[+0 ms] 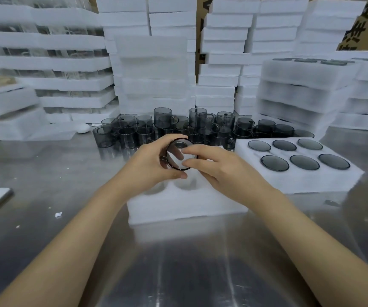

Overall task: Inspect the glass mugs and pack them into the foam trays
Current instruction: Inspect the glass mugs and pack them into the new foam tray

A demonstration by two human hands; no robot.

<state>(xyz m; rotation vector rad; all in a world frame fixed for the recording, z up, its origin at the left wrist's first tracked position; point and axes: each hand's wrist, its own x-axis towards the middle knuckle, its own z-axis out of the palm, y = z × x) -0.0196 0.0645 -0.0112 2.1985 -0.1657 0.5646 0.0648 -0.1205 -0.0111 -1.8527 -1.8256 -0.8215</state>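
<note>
Brushed steel counter (45, 173) with streaky glare, scraps of white debris (58, 214) on it, brown cardboard cartons (364, 23) with black printed characters forming the far backdrop, even overhead light, soft reflections across the metal

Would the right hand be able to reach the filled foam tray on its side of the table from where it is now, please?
Probably yes. The filled foam tray lies just beside the right hand with nothing between them, but that hand is touching the glass mug that the left hand grips, so it must let go first.
</note>
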